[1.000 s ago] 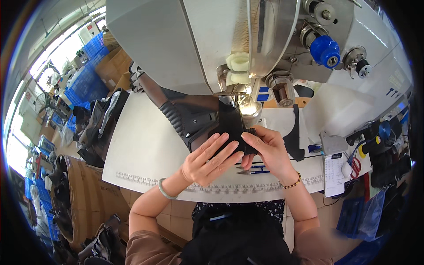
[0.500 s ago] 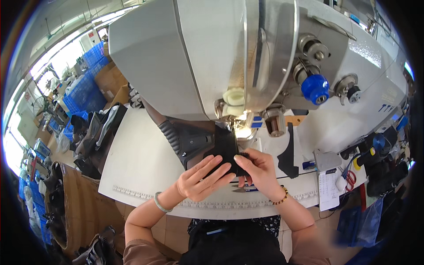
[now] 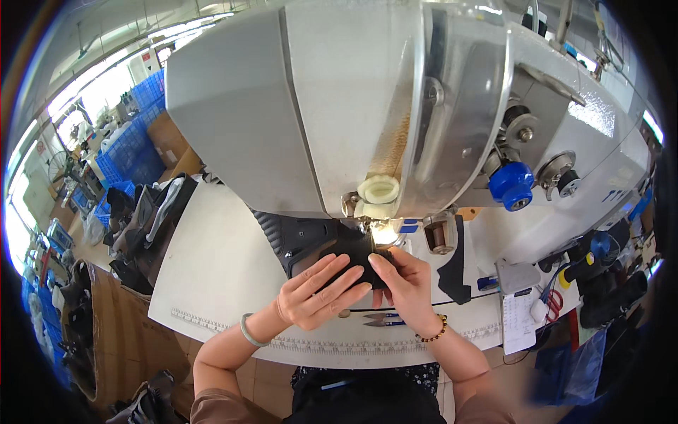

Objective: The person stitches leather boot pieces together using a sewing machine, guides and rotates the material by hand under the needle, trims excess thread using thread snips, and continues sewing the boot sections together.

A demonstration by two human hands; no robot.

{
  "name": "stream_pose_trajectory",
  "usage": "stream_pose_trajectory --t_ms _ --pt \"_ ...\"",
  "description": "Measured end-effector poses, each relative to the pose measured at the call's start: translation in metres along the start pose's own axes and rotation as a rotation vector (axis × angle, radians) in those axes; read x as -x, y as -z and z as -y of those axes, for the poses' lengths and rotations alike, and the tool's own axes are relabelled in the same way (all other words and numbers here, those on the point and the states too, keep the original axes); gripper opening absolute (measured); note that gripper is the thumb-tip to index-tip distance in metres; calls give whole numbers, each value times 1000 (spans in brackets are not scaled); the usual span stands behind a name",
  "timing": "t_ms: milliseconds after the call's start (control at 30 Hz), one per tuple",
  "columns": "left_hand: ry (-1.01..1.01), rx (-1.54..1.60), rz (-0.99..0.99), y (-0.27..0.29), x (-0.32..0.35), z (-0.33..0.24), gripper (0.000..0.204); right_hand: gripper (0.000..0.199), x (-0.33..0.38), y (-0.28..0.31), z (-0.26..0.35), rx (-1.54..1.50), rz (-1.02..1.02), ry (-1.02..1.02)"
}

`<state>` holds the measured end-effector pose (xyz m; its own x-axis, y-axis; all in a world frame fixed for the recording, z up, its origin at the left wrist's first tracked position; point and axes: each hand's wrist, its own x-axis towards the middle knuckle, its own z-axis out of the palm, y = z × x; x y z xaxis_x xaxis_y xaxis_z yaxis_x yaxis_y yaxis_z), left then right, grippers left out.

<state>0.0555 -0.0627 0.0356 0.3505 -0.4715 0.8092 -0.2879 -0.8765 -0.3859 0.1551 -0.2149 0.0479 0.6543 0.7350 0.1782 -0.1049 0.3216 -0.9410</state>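
Observation:
A black shoe upper [image 3: 300, 234] with a ribbed edge and a mesh-like panel lies under the head of a grey-white sewing machine [image 3: 353, 106]; the machine hides its far part. My left hand [image 3: 314, 291] rests on the upper's near side, fingers stretched out and slightly spread. At the near right edge, my right hand [image 3: 406, 283] pinches the upper between thumb and fingers, close to the lit needle area [image 3: 381, 233]. What the fingertips do beneath the edge is hidden. Just nearer to me than the hands, small thread snips [image 3: 385, 319] lie on the white table [image 3: 205, 261].
A loose black cut piece [image 3: 453, 272] lies right of my right hand. Further right are a paper sheet [image 3: 519, 321] and red-handled scissors [image 3: 555, 304]. A printed ruler strip [image 3: 311, 346] follows the table's front edge. Left stand a cardboard box [image 3: 134, 332] and piled shoe parts [image 3: 152, 219].
The view has shifted, so the machine and table sit lower in the picture. Both hands and the upper have moved slightly toward the machine, and more of the upper is hidden beneath it.

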Motion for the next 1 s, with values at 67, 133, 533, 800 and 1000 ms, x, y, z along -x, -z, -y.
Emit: stream_pose_trajectory --t_ms 67,133,533,800,1000 --pt "-1 8 -15 0 1 0 25 23 2 -1 0 21 -7 -8" --pt "-10 16 -15 -2 1 3 25 27 1 -3 1 -19 -31 -2" --pt "311 249 64 4 -20 3 26 39 1 6 1 -6 50 -154" --pt "172 15 -68 -16 -1 -10 20 33 -3 10 -9 -73 112 -108" --pt "-57 -63 -115 -22 7 12 23 27 -2 11 0 -106 124 -175"
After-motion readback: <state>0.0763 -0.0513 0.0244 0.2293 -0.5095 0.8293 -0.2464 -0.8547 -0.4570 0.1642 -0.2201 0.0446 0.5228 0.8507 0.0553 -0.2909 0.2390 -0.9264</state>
